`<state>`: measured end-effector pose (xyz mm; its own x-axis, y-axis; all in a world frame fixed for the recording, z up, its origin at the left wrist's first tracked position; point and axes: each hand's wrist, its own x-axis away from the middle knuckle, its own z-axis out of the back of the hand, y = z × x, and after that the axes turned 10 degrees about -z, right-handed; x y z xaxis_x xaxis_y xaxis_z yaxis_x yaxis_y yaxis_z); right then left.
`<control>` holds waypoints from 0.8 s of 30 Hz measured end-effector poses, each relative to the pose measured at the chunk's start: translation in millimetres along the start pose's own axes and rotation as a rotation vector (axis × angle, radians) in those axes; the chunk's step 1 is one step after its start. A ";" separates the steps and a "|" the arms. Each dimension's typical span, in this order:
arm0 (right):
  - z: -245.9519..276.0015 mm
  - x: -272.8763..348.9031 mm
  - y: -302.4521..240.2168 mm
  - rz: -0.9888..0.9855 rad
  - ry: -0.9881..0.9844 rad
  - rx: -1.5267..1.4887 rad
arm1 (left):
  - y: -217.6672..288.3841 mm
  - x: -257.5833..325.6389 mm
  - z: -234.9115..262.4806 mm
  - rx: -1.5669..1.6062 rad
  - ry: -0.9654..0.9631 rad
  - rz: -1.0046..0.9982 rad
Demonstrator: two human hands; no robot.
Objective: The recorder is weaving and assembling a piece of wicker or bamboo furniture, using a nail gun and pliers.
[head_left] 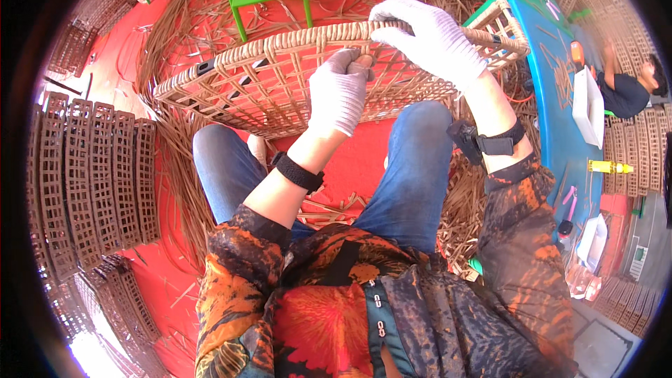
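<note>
The wicker basket (266,84) rested across the person's knees, tipped on its side so the open lattice wall faced the camera and the braided rim ran along the far edge. The left hand (339,91), in a white glove, had its fingers pinched together on a strand end just under the rim near the middle. The gloved right hand (434,38) lay over the rim to the right, fingers curled down and clamped on the braid. The lattice walls and most of the rim looked woven; judging by the loose end at the pinch, some rim finishing remained. Loose cane strips (483,196) littered the red floor, and finished dark lattice panels (91,182) were stacked at the left.
</note>
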<state>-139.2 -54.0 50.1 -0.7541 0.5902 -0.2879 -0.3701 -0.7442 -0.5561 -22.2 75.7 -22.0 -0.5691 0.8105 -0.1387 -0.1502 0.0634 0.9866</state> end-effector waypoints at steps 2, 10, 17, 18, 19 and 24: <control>-1.5 -0.3 -1.7 0.012 -0.008 0.076 | -4.1 0.6 -1.6 -0.053 0.044 -0.078; -3.9 -2.8 -5.5 -0.035 -0.042 0.240 | -8.9 -2.3 4.7 -0.264 -0.072 -0.176; -9.8 -1.8 1.5 0.069 0.070 0.249 | 2.2 0.6 -0.5 0.488 -0.163 0.157; -9.1 -1.9 1.5 0.059 0.067 0.270 | 0.8 -0.7 -1.8 0.499 -0.161 0.238; -8.7 -2.0 0.7 0.077 0.070 0.263 | -2.0 -1.6 -3.2 0.573 -0.140 0.282; -4.1 -1.0 -3.8 -0.054 -0.063 0.239 | -23.3 -3.8 -5.4 -0.158 -0.044 -0.345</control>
<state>-134.8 -50.5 49.3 -0.7593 0.6160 -0.2097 -0.5226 -0.7693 -0.3674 -20.9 68.0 -45.0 -0.4289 0.7817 -0.4528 -0.4513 0.2488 0.8570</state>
